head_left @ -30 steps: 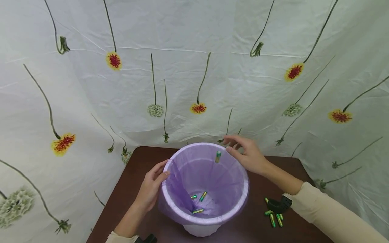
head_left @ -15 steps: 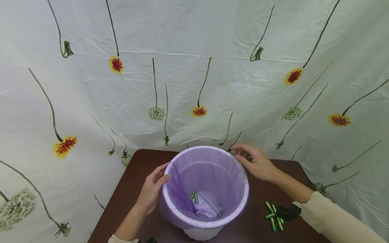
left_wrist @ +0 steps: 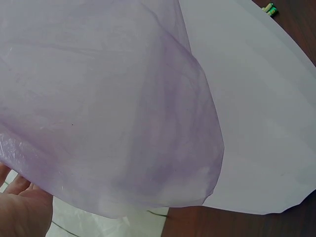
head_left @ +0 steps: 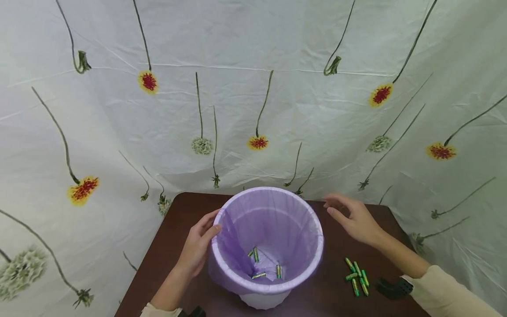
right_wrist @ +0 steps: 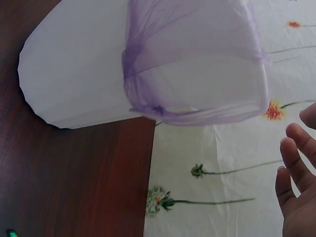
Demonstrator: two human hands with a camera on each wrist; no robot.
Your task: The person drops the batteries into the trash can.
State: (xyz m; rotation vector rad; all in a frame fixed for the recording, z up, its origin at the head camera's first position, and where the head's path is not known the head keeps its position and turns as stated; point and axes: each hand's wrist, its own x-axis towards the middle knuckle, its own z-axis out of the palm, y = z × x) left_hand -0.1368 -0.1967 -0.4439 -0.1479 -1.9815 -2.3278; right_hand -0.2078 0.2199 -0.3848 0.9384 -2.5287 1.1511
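Observation:
A white trash bin (head_left: pixel 266 300) lined with a thin purple bag (head_left: pixel 233 281) stands on the table. My left hand (head_left: pixel 196 244) grips its left rim, thumb over the edge and fingers along the outside; in the left wrist view that hand (left_wrist: pixel 27 207) shows only at the lower left corner. Several green and yellow batteries (head_left: pixel 255 254) lie on the bag at the bottom. To the right of the bin, apart from it, my right hand (head_left: pixel 358 220) hovers with loosely bent fingers and holds nothing. Below it, more batteries (head_left: pixel 355 287) lie in a loose pile.
The dark brown table (head_left: pixel 317 299) runs back to a white cloth (head_left: pixel 237 101) printed with flowers, which hangs behind and at both sides. A black wrist device (head_left: pixel 394 288) sits at the right sleeve, close to the battery pile.
A battery falling inside the bin a second ago now lies at the bottom with the others. My right hand has moved right, away from the rim. The left hand keeps its place.

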